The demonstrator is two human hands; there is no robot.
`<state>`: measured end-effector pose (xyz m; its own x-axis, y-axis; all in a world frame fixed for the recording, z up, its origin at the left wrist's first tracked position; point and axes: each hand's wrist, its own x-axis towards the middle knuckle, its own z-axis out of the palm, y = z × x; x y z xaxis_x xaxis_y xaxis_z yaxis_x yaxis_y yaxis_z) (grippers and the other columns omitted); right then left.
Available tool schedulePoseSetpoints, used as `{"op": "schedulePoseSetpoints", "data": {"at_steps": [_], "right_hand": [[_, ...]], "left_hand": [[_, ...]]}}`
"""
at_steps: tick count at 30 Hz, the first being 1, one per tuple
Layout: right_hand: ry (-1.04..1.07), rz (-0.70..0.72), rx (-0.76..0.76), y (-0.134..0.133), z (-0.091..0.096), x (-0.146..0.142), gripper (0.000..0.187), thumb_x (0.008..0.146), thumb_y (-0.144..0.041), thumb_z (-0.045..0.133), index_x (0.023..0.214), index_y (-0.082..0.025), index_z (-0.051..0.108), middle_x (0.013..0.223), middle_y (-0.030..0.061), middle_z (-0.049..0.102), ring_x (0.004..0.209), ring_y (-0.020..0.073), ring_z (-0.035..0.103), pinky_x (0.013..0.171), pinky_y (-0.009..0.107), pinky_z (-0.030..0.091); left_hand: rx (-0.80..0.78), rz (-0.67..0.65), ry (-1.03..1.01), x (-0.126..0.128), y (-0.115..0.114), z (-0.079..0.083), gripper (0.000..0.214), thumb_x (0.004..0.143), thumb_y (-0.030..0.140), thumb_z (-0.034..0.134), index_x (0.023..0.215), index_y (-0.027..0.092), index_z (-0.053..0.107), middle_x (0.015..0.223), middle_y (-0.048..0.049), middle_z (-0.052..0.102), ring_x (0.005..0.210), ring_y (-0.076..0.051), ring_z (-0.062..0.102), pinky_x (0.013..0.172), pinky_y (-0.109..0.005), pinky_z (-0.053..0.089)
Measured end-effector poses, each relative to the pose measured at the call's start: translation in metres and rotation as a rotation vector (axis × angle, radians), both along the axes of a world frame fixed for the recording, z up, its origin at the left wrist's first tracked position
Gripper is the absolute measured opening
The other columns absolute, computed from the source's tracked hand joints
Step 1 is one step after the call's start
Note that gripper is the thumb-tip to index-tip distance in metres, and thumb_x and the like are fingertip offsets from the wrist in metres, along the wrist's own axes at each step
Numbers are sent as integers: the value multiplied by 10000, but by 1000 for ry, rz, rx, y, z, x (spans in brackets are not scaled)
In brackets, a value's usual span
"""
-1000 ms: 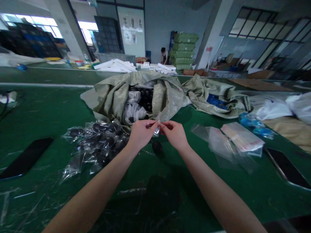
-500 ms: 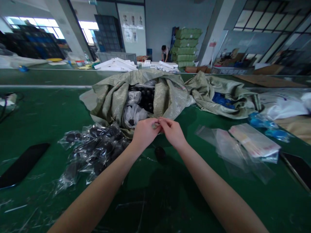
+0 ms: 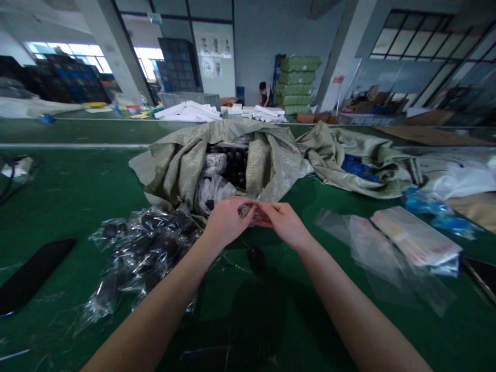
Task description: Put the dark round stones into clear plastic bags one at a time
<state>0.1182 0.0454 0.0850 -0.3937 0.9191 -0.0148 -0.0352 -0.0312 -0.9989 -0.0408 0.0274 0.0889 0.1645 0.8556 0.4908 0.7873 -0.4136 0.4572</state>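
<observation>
A: Pose?
B: Forearms (image 3: 166, 294) slant in from the bottom edge; left hand (image 3: 227, 222) and right hand (image 3: 285, 222) meet mid-frame, wrists bent little.
A: Materials?
B: Thin, shiny film (image 3: 259, 219) between the hands, frame centre. Just below, a rounded black piece (image 3: 256, 257) on the smooth green table (image 3: 302, 330). Crinkled bags (image 3: 155, 240) at left; coarse woven sack (image 3: 267, 170) above.
A: Grip?
B: Both barely open, fingertips pinching the film.

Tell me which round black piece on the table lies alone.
The piece just nearer you than your left hand and right hand; the wrapped pieces are heaped at left.
</observation>
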Motion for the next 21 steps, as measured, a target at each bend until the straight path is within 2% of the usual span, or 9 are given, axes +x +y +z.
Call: {"op": "schedulePoseSetpoints", "data": {"at_steps": [3, 6, 10, 13, 16, 18, 21], "right_hand": [[-243, -74, 185, -3, 4, 4, 273, 882, -347, 529, 808, -173, 726, 742, 45, 713, 681, 169, 676, 634, 278, 535], [-551, -223, 432, -9, 10, 4, 299, 883, -311, 517, 683, -175, 693, 636, 37, 684, 599, 159, 638, 589, 265, 461], [-805, -392, 648, -19, 17, 0, 289, 852, -275, 541, 591, -175, 616, 600, 27, 649, 565, 142, 581, 580, 267, 376], [-885, -456, 691, -26, 22, -2, 281, 841, -270, 535, 577, -180, 571, 567, 16, 608, 534, 132, 539, 562, 267, 336], [-894, -515, 707, -32, 28, -1, 281, 823, -250, 530, 550, -186, 520, 529, -1, 558, 498, 117, 493, 547, 264, 311], [-871, -541, 730, -36, 31, 0, 274, 817, -237, 522, 549, -189, 500, 522, -11, 536, 485, 109, 472, 537, 261, 302], [-843, -543, 799, -39, 34, 1, 257, 832, -234, 509, 578, -190, 506, 546, -10, 541, 499, 111, 480, 534, 259, 300]], "left_hand": [[22, 85, 70, 2, -3, 1, 210, 871, 291, 540, 915, 190, 720, 895, -50, 748, 801, -200, 688, 757, -329, 518], [62, 155, 133, 5, -7, 3, 211, 883, 272, 521, 854, 199, 717, 841, -41, 743, 762, -192, 689, 715, -307, 511], [218, 253, 157, 10, -16, 7, 192, 894, 275, 528, 827, 201, 692, 849, -22, 732, 729, -172, 678, 627, -272, 491], [359, 260, 145, 14, -24, 12, 164, 897, 273, 539, 830, 194, 667, 851, -10, 725, 680, -143, 662, 578, -245, 474], [466, 253, 108, 16, -31, 18, 112, 883, 236, 551, 834, 179, 634, 835, -15, 712, 673, -124, 650, 607, -223, 483], [472, 279, 87, 17, -33, 21, 90, 874, 224, 551, 828, 175, 613, 822, -21, 699, 680, -127, 646, 622, -224, 488], [368, 274, 84, 18, -34, 22, 100, 870, 222, 542, 789, 188, 590, 782, -15, 671, 678, -137, 635, 617, -237, 488]]}}
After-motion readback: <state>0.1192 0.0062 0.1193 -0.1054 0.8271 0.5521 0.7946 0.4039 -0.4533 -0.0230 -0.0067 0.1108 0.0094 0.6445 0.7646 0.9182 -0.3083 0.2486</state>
